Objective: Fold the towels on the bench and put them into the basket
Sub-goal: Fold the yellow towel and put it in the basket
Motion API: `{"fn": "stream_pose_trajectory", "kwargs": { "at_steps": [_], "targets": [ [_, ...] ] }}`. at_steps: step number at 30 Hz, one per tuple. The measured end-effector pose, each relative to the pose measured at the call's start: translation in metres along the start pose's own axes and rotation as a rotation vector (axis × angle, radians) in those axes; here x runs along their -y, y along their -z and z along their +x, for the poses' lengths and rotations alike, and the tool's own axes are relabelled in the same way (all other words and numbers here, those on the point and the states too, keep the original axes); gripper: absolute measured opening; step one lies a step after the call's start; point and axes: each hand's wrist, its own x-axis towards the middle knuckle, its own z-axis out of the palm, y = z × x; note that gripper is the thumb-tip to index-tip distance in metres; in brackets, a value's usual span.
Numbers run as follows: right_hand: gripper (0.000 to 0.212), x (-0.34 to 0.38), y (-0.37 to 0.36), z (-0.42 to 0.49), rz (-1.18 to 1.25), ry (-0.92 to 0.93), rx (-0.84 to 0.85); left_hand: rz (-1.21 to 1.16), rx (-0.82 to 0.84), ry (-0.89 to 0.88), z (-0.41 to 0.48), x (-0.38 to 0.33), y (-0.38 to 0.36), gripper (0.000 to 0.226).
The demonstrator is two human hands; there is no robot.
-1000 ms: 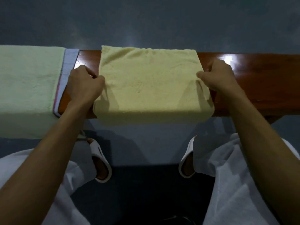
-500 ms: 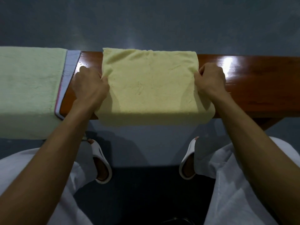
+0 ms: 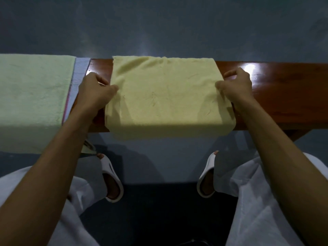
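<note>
Glossy wooden worktop (image 3: 276,96) over dark floor, left hand (image 3: 95,93) pinching the yellow towel (image 3: 165,96) at its left edge, right hand (image 3: 234,86) gripping its right edge, towel draped over the front lip, pale green towel (image 3: 33,96) further left of it

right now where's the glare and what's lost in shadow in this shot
Head view: bright glare spot on the polished bench just beyond the right hand, a fainter one by the left hand; the yellow towel is lit on top while its overhanging front edge falls into shade; the floor between the feet is nearly black; wide-angle lens bows the bench's edges.
</note>
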Motion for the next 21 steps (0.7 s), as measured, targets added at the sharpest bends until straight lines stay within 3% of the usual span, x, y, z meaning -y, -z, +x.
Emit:
{"fn": "stream_pose_trajectory", "kwargs": {
  "at_steps": [4, 8, 13, 21],
  "targets": [
    [0.063, -0.001, 0.013, 0.001, 0.006, 0.022, 0.125, -0.026, 0.040, -0.030, 0.003, 0.002, 0.005, 0.035],
    [0.051, 0.000, 0.021, -0.002, -0.045, 0.172, 0.262, -0.031, 0.112, -0.133, -0.001, 0.004, 0.006, 0.020],
    [0.025, -0.005, 0.025, -0.003, -0.063, 0.233, 0.215, -0.016, 0.098, -0.171, -0.002, 0.001, 0.009, 0.019],
    [0.025, -0.009, 0.034, 0.002, -0.005, 0.219, 0.151, -0.135, 0.070, -0.095, 0.001, 0.002, 0.019, 0.028]
  ]
}}
